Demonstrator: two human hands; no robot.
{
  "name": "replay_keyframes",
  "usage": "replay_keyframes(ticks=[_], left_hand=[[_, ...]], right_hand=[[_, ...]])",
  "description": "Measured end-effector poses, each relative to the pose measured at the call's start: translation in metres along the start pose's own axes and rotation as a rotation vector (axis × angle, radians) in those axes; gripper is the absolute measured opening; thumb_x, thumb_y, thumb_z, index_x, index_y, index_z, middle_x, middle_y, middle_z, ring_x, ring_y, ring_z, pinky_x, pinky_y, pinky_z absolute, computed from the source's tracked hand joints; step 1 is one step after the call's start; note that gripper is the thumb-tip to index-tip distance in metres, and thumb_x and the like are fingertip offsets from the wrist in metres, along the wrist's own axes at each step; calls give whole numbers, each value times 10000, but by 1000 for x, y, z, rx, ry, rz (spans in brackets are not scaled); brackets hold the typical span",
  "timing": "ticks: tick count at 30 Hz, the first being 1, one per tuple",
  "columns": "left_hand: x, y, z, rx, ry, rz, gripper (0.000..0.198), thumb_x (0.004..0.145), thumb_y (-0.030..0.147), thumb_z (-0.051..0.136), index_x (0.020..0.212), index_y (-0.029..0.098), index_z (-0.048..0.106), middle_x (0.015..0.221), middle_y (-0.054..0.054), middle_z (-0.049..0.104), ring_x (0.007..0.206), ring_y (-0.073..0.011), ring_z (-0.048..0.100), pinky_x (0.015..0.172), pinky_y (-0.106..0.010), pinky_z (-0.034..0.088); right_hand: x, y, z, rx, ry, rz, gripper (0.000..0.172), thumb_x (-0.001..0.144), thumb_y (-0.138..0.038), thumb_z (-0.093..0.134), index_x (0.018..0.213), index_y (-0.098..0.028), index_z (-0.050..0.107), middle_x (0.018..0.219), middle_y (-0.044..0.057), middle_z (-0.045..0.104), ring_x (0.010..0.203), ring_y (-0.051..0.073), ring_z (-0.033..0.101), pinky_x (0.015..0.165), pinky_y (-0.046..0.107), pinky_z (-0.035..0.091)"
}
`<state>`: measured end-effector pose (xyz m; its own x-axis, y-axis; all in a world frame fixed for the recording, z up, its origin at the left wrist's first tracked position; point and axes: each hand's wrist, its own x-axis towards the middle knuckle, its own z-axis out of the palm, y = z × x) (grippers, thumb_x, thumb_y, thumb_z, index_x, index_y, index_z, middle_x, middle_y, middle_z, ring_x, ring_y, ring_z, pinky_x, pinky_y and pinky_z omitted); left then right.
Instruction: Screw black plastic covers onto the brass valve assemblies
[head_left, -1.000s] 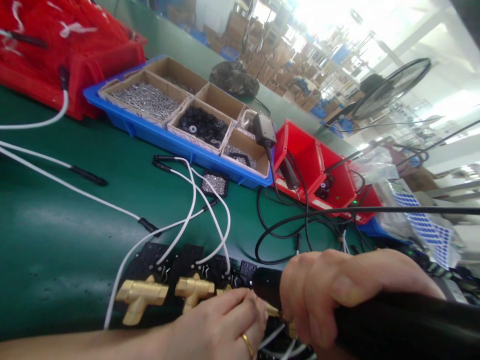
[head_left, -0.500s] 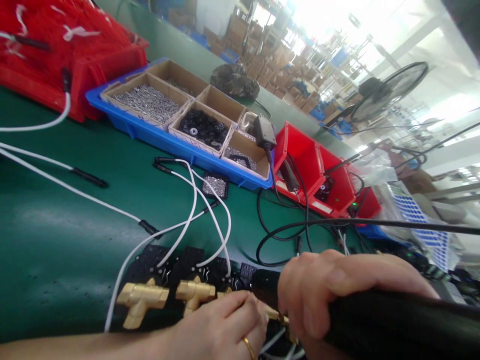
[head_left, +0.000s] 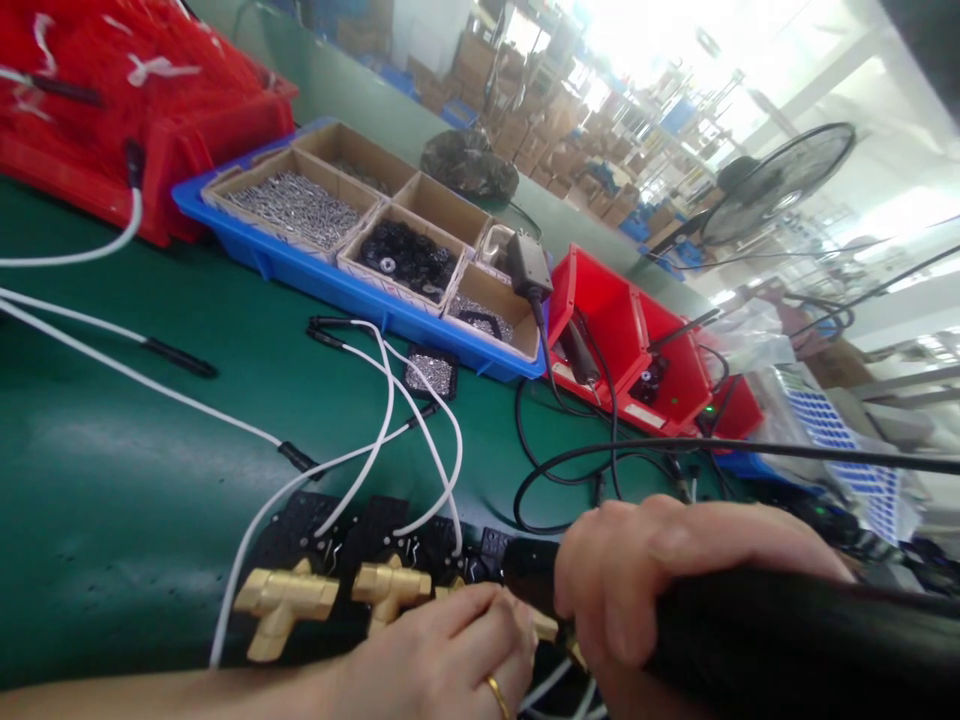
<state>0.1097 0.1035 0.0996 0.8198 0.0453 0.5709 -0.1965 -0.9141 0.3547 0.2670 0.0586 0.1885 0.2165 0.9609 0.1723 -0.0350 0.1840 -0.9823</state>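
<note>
Black power tool [head_left: 780, 630] lies across the lower right of the head view, gripped by the right hand [head_left: 637, 580], whose fingers wrap firmly round its barrel, knuckles up. Its narrow nose points left, ending just beside the fingertips of the left hand [head_left: 465, 650]. That hand reaches in from the lower left, palm down with fingers bent, a gold ring [head_left: 496, 695] on 1 of them; whether it pinches anything, I cannot tell, as the undersides are hidden. Left of it are 2 brass fittings [head_left: 285, 605] in plain sight, next to black blocks [head_left: 300, 530] with white cables [head_left: 386, 400] rising from them.

Beyond, a blue tray [head_left: 322, 275] carries cardboard boxes: silver screws [head_left: 296, 207] fill a large compartment, black parts [head_left: 409, 255] another, and tiny silver pieces [head_left: 480, 305] a third. At the upper left, a red crate [head_left: 217, 165] is heaped with red material [head_left: 82, 90]. To the tray's right, open red bins [head_left: 607, 290] hold a dark-handled tool [head_left: 576, 350] and what seem to be black rollers [head_left: 649, 375].
</note>
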Motion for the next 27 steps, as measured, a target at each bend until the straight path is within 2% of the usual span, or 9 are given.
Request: replay_keyframes(ticks=[2,5,6,10,11,16,19,22,27], left_hand=[[1,-2,-1,-3,-8,12,192,904,94,494,812,173,644,871,-57,703,806,-145,624,827,-272,558],[2,-3,-2,7,27,8,209,914,90,487,795,168,640,867,-55,700,773,-136,613,821,-261,554],[2,-3,-2,8,37,5,209,921,98,485,802,166,643,868,-55,699,779,-137,613,829,-260,551],[0,-1,-1,-9,6,-2,181,949,167,492,886,156,660,871,-56,694,829,-146,620,880,-266,535],[-1,-1,-1,-13,-2,-7,179,952,180,493,899,154,662,869,-56,692,837,-148,621,886,-267,533],[-1,0,1,-14,17,-28,201,935,117,481,870,157,667,882,-54,696,838,-151,617,864,-268,537],[2,-1,-1,-9,36,-1,231,898,38,486,816,158,666,876,-47,703,803,-139,615,861,-260,536],[5,-1,-4,5,74,7,264,883,0,480,782,159,665,838,-36,706,769,-133,619,855,-257,541],[-6,-6,-13,108,88,-7,280,907,3,451,919,146,691,921,-14,731,878,-126,645,965,-236,502]], right_hand=[[5,-4,-4,-14,-164,-84,181,969,-255,543,1065,-249,697,679,25,669,584,162,641,566,282,545],[13,-8,-11,5,-412,-41,253,1001,-264,463,1049,-218,707,737,64,698,653,186,672,615,321,568],[14,-7,-11,28,-400,-26,247,1000,-278,473,1024,-215,710,736,64,700,657,182,674,623,317,566],[9,-1,-2,116,-151,45,176,939,-349,606,849,-226,694,631,7,668,561,136,635,580,256,532],[8,1,0,111,-136,66,198,927,-372,622,812,-223,684,614,-3,660,547,130,626,572,252,527],[12,4,-7,73,-247,94,228,935,-405,605,819,-220,672,647,-10,678,582,147,661,592,275,549],[15,-6,-20,60,-362,55,176,964,-338,567,898,-224,684,717,21,701,652,171,691,638,308,576],[15,-19,-25,42,-434,0,217,993,-264,499,936,-217,703,759,50,702,703,179,695,660,323,589],[18,-17,-16,112,-391,54,323,1001,-389,481,849,-200,695,720,44,693,662,165,689,644,292,583]])
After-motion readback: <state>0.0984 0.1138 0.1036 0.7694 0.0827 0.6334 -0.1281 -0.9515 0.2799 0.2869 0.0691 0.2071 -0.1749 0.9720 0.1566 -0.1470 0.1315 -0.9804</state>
